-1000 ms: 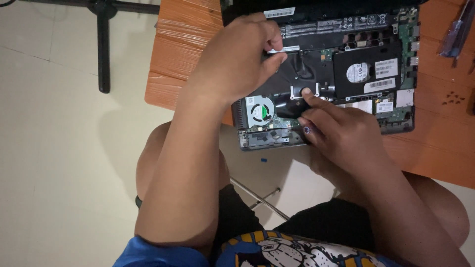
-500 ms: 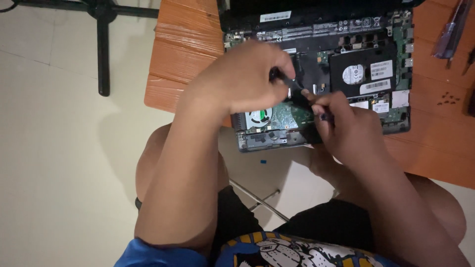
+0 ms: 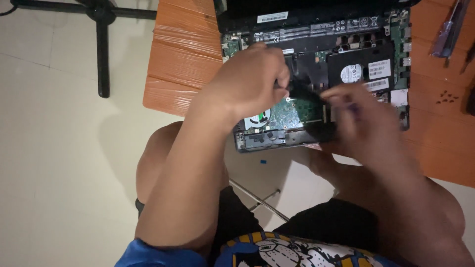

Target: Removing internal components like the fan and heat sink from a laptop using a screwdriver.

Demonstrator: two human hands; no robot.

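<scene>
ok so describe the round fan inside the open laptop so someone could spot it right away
Start at the opened laptop lying on the orange table, its insides facing up. Go to its near left corner, just under the left hand. The fan is the pale round disc there, the only circular part beside the green circuit board.

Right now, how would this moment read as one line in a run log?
left hand: gripping black part | right hand: on same part, blurred | opened laptop: on orange table, fan exposed

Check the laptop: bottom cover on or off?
Off. The laptop lies on the orange table with its green board, fan and drive exposed; both hands work over them.
</scene>
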